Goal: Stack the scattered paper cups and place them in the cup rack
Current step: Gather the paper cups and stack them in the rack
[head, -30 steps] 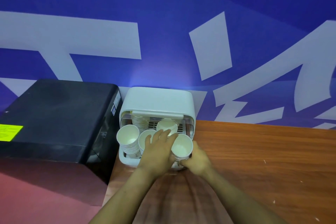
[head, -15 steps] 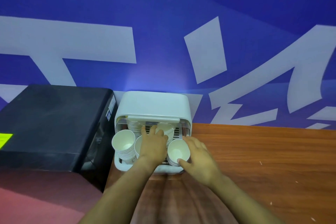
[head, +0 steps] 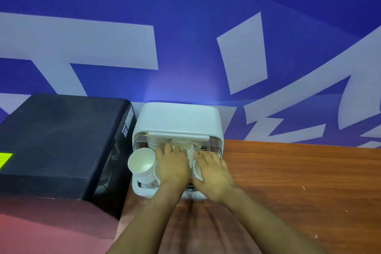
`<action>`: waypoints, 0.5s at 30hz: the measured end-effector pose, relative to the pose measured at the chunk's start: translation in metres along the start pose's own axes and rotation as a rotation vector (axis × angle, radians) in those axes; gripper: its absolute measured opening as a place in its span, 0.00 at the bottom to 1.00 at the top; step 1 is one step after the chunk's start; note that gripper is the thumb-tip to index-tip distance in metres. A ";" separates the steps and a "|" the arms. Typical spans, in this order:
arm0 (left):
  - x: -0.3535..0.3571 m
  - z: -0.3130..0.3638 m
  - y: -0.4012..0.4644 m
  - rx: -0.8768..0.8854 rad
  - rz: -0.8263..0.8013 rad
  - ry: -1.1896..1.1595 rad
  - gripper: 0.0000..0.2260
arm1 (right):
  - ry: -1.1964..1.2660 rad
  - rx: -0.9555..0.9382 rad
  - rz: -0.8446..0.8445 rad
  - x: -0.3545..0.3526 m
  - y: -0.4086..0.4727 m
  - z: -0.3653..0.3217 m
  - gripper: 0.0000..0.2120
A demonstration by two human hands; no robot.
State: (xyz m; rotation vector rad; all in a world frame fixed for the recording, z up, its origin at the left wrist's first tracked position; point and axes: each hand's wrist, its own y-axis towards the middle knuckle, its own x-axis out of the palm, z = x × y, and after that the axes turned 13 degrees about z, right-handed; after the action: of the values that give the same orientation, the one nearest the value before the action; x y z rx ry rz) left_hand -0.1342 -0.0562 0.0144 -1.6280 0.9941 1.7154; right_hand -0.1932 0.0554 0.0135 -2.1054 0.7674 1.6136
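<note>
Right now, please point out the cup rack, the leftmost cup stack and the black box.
cup rack (head: 179,117): head view, on its white top cover.
leftmost cup stack (head: 141,164): head view, inside the top cup.
black box (head: 59,130): head view, on its top face.

- Cup rack (head: 179,118) at frame centre, on the table (head: 299,171), against the wall (head: 185,26).
- Black machine (head: 57,140) just left of rack.
- Cup stack (head: 142,166) in rack's front-left.
- Left hand (head: 173,168) and right hand (head: 214,173) over rack's front.

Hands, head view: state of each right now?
Left hand: open, fingers spread over the cup stacks in the cup rack, gripping nothing visible.
Right hand: open, fingers extended, resting over a stack.
</note>
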 end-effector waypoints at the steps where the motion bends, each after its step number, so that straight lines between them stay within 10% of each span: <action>1: 0.000 0.001 0.001 -0.027 0.004 -0.008 0.12 | 0.002 0.009 0.007 0.001 0.000 0.000 0.32; 15: 0.003 -0.003 0.004 -0.072 -0.166 0.019 0.12 | 0.046 0.166 -0.089 -0.002 0.044 -0.008 0.27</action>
State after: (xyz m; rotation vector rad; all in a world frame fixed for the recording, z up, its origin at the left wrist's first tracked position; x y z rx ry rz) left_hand -0.1359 -0.0608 0.0117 -1.7239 0.7900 1.6434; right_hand -0.2150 0.0169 0.0188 -2.0354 0.7830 1.4094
